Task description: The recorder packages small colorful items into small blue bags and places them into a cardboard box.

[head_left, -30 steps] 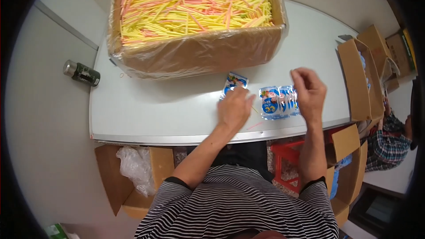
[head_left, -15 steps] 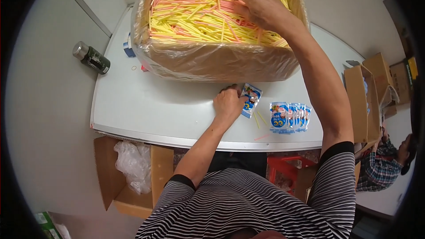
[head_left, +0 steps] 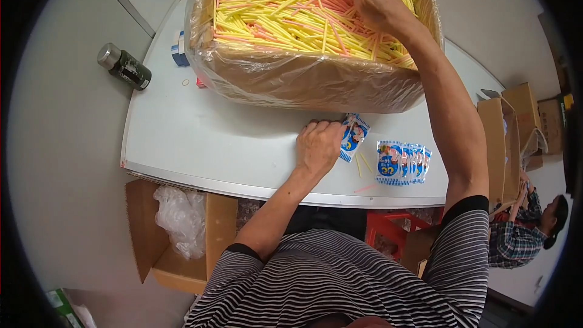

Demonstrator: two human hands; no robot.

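Observation:
A large cardboard box (head_left: 316, 82) lined with clear plastic stands at the far side of the table, full of thin yellow and pink straw-like sticks (head_left: 273, 15). Inside it, my right hand (head_left: 373, 0) is closed, fingertips down among pink sticks; what they pinch is hard to make out. On the table in front of the box, my left hand (head_left: 319, 146) has its fingers curled at the left edge of a blue and white foil packet (head_left: 354, 138), gripping it. To its right lies an overlapping row of similar packets (head_left: 402, 163). Between them are loose yellow sticks (head_left: 362, 164) and a pink stick (head_left: 365, 188).
A dark flask (head_left: 126, 68) stands at the table's left edge, and a small blue box (head_left: 179, 51) beside the large box. Below left is an open carton (head_left: 221, 225) holding crumpled plastic. More cartons (head_left: 495, 140) stand right, where another person (head_left: 516, 240) works.
My right hand has shifted slightly further into the box, its fingers drawn more closely together. The whole view has shifted a little; my left hand stays at the packet.

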